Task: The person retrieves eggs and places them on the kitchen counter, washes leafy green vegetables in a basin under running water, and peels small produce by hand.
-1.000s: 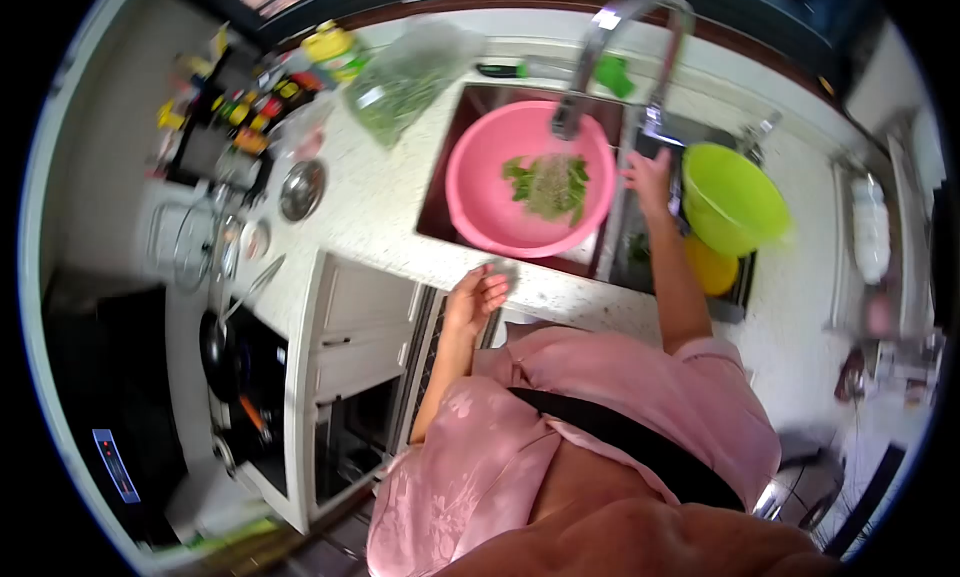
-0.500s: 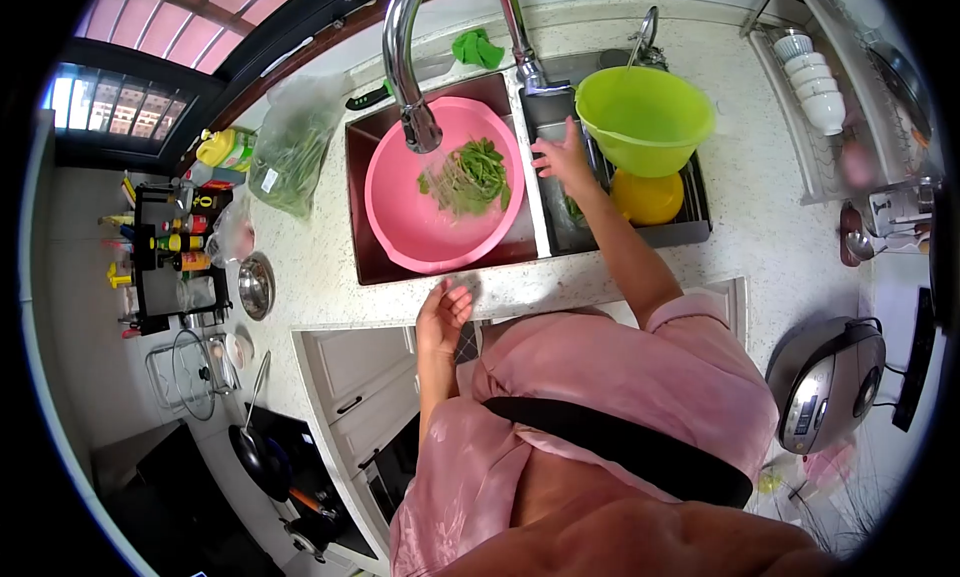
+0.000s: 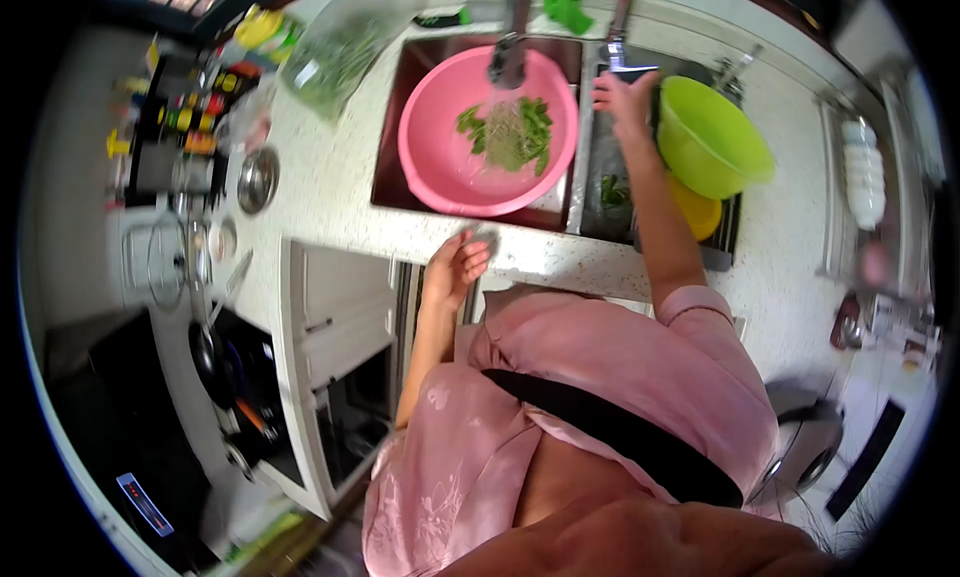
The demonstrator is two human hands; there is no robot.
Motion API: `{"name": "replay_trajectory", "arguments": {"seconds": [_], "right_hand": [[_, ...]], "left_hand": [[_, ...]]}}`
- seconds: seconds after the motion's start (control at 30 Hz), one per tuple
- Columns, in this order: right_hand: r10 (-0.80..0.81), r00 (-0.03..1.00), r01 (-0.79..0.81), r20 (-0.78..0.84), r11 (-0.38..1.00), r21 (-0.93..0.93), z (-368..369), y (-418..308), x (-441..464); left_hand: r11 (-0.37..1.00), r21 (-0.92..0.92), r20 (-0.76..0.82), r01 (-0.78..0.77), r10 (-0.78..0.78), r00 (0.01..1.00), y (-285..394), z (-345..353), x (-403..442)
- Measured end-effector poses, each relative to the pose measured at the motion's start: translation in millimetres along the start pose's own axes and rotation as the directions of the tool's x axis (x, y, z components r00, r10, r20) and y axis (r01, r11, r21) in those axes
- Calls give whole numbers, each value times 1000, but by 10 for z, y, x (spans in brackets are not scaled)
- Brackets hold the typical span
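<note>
Shiny pink top (image 3: 600,342), short sleeves (image 3: 697,303), black strap (image 3: 612,432)

No readable lettering, apparently, amid blur

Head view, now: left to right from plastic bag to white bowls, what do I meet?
Plastic bag → pink basin → right hand → green basin → white bowls.

Slants the left forearm (image 3: 425,347) upward, left of the frame's centre, with the left hand (image 3: 456,267) near the middle, fingers (image 3: 474,261) loosely curled and slightly parted. Extends the right forearm (image 3: 665,212) up the right half, leaning leftward to the right hand (image 3: 627,102) at upper right of centre, fingers spread.
</note>
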State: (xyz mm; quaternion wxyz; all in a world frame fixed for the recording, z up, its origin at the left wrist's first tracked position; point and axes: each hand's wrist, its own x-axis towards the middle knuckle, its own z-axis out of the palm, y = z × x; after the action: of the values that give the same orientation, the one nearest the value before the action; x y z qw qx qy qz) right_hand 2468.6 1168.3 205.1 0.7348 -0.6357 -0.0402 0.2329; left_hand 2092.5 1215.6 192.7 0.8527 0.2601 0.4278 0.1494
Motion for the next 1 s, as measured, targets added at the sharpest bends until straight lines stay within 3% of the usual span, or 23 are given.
{"name": "replay_trajectory", "arguments": {"seconds": [0.3,0.43,0.5,0.57,0.63,0.67,0.77,0.9,0.97,1.0], "right_hand": [[-8,987,37,161,983,-178,-38,-29,13],[-169,984,180,62,936,-303,76,-135,15],[-180,983,152,36,689,-709,140,-268,53],[-182,983,104,-19,641,-761,115,-201,170],[137,990,-81,-26,416,-906,125,-264,170],[-3,999,-49,-52,295,-954,155,-233,96],[-135,991,16,-12,208,-978,114,17,155],[-59,997,72,56,313,-947,149,116,-46],[-47,993,119,109,435,-892,140,330,-48],[33,995,60,94,559,-827,171,334,-140]], "left_hand": [[998,-52,64,-37,41,997,-169,204,62],[996,-74,66,-59,64,996,-206,95,-95],[991,-96,34,-95,99,995,-212,-38,-235],[990,-75,20,-117,119,993,-202,-213,-411],[982,-123,-70,-142,134,988,-202,-403,-577],[972,-164,-96,-165,151,984,-201,-482,-654],[946,-263,-155,-189,152,976,-257,-741,-824],[949,-263,-140,-175,142,980,-364,-932,-927],[949,-256,-128,-186,158,979,-357,-962,-961],[952,-253,-143,-173,140,980,-336,-995,-966]]}}
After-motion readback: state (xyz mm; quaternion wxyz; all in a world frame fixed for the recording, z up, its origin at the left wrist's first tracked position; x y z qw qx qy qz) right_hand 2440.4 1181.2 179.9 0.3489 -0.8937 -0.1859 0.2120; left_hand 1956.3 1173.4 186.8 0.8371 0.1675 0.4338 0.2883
